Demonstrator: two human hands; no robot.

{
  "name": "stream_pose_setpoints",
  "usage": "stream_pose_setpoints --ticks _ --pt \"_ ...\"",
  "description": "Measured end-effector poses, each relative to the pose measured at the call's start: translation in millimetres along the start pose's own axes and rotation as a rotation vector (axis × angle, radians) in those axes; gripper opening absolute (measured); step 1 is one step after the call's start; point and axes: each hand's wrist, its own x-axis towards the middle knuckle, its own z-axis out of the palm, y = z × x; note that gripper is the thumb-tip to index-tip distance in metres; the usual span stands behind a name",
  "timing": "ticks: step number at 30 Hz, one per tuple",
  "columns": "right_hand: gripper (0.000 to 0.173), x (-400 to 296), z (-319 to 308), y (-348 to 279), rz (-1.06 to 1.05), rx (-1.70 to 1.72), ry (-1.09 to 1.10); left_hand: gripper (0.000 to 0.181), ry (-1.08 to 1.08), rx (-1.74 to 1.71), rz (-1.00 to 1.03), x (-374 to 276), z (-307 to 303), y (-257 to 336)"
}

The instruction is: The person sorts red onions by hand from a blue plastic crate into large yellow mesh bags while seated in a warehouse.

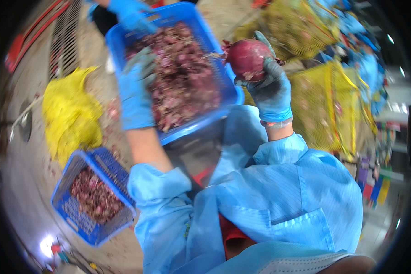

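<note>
My right hand, in a blue glove with dark stains, holds up a large red onion with dry root and neck ends, at the right side of a big blue plastic crate. That crate contains a heap of onion skins and trimmings; whether whole onions lie among them cannot be told. Over the crate's left side reaches my left hand, also gloved in blue, its fingers bent down at the edge of the heap. Whether something is under those fingers is hidden.
Another person's gloved hand reaches into the crate's far left corner. A smaller blue crate of skins and a crumpled yellow mesh bag lie left. Filled yellow mesh sacks stand right. A floor drain grate runs far left.
</note>
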Motion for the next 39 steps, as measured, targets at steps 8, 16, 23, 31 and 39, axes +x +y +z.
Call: stream_pose_setpoints --ticks 8,16,23,31,39 --pt "0.056 -104 16 -161 -1.034 -1.214 0.270 0.038 0.042 -0.352 -0.088 -16 5 7" --pt "0.043 -126 -84 -209 -0.886 -1.786 0.521 0.039 0.041 -0.432 -0.071 -36 15 12" --pt "0.035 -109 -21 -109 -0.841 -1.529 0.169 0.041 0.028 -0.612 -0.138 7 20 -13" --pt "0.035 -32 -17 17 -0.492 -1.472 -0.246 0.036 0.191 -0.754 -0.051 20 -34 -2" --pt "0.044 47 -87 190 0.076 -1.758 -0.700 0.043 0.350 -0.831 0.039 21 -87 4"
